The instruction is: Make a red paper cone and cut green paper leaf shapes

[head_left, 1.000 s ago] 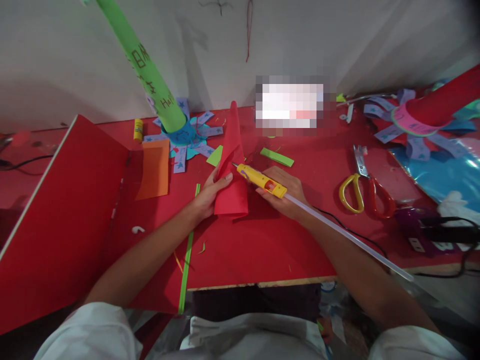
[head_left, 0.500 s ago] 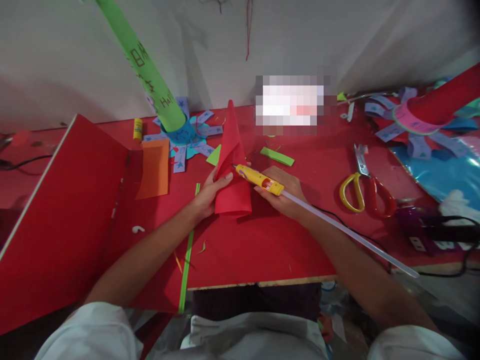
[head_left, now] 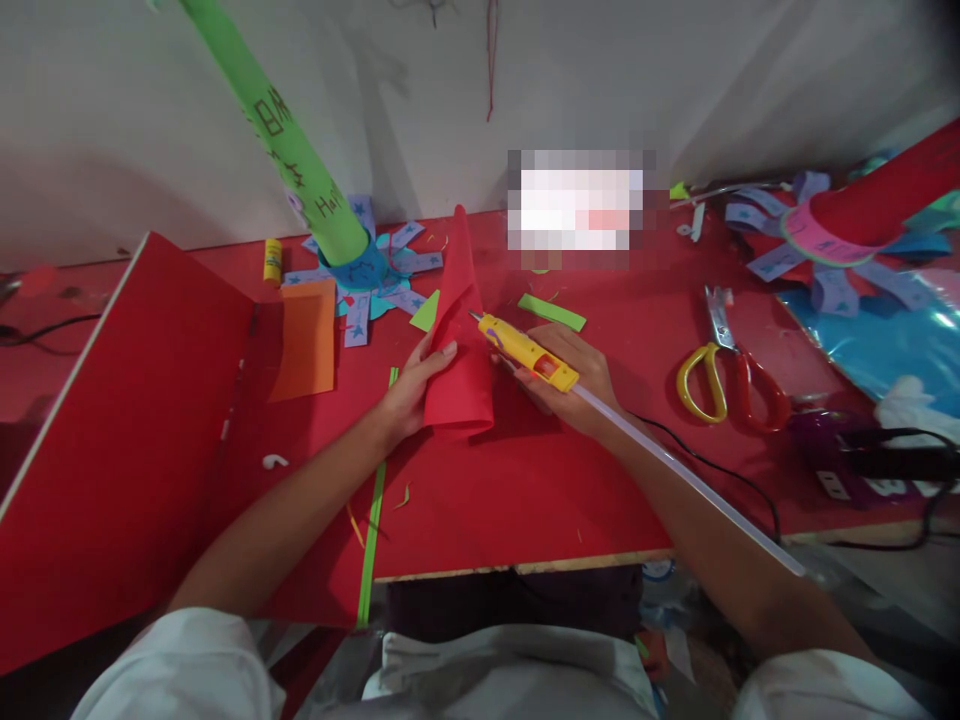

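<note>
My left hand (head_left: 415,391) grips a red paper cone (head_left: 459,385) by its left side, thumb across the front. The cone stands upright with its narrow point away from me and its wide mouth nearest me. In my right hand (head_left: 574,375) is a yellow hot glue gun (head_left: 525,352), its metal nozzle pointing left at the cone's overlapping paper. A long clear glue stick (head_left: 690,478) sticks out of the gun's back end, over my right forearm. Whether the nozzle touches the paper is hard to tell.
Scissors (head_left: 721,360) with yellow and red handles lie to the right. A green paper tube (head_left: 300,150) stands at the back left, near an orange paper piece (head_left: 307,340) and a glue stick tube (head_left: 273,261). A red board (head_left: 142,440) is propped at left. Green strips (head_left: 375,520) lie near the front.
The glue gun has shifted slightly right and its nozzle has drawn back from the spot on the cone's seam. The cone in my left hand has moved a little left.
</note>
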Tool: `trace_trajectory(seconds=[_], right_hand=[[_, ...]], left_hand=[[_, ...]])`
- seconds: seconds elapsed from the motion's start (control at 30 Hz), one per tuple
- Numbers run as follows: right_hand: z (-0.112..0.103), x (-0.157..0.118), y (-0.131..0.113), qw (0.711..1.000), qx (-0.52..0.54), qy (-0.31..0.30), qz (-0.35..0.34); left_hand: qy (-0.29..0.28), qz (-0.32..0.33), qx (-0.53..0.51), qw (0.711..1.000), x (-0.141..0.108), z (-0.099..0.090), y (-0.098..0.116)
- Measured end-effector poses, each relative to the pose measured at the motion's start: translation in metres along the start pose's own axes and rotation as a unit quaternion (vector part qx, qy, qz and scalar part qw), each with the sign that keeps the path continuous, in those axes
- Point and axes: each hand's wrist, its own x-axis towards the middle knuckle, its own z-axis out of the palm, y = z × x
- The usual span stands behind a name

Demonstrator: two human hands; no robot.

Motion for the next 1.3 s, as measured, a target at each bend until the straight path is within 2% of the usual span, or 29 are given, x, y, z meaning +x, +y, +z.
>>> trace_trajectory(seconds=[0.1,0.17,0.33,0.4,0.47,0.6,0.73,0.8,0.87,0.9,0.97,1.03,1.1,1.2,1.3], right_hand=[[-0.003,0.000,0.004,1.000,-0.014,0.020,0.008],[-0.009,-0.004,0.007,0.998,-0.035,0.022,0.037],[-0.042,-0.019,0.010,0.981,-0.151,-0.013,0.119],[-0.058,-0.026,0.013,0.962,-0.225,-0.031,0.152],[-0.072,-0.031,0.019,0.938,-0.285,-0.085,0.179],[-0.090,-0.037,0.032,0.884,-0.381,-0.139,0.234],[-0.098,-0.032,0.026,0.850,-0.453,-0.164,0.212],[-0.096,-0.025,0.012,0.850,-0.474,-0.140,0.184],[-0.087,-0.017,-0.005,0.894,-0.415,-0.089,0.143],[-0.081,-0.012,-0.014,0.923,-0.358,-0.086,0.111],[-0.066,-0.002,-0.030,0.961,-0.230,-0.138,0.062],[-0.050,0.007,-0.042,0.960,-0.159,-0.227,0.043],[-0.034,0.014,-0.050,0.944,-0.176,-0.275,0.051],[-0.015,0.020,-0.052,0.924,-0.226,-0.295,0.089],[-0.003,0.021,-0.048,0.922,-0.246,-0.273,0.124]], left_hand=[[-0.017,-0.001,0.006,1.000,-0.001,0.002,0.001],[-0.029,0.007,0.008,1.000,-0.001,0.003,0.001],[-0.056,0.031,0.012,0.998,-0.001,0.005,0.001],[-0.065,0.030,0.017,0.997,-0.002,0.006,0.001],[-0.068,0.025,0.016,0.997,-0.002,0.006,0.000],[-0.068,0.023,0.015,0.997,-0.002,0.005,-0.001],[-0.070,0.035,0.015,0.997,0.000,0.003,-0.003],[-0.066,0.040,0.016,0.997,0.001,0.003,-0.004],[-0.060,0.046,0.016,0.997,0.001,0.004,-0.004],[-0.055,0.051,0.015,0.997,0.002,0.005,-0.003],[-0.038,0.060,0.014,0.997,0.002,0.007,0.000],[-0.013,0.068,0.013,0.998,0.004,0.009,0.002],[0.004,0.078,0.008,0.997,0.006,0.012,0.003],[0.015,0.101,0.002,0.995,0.009,0.017,0.001],[0.014,0.108,0.003,0.994,0.008,0.023,-0.001]])
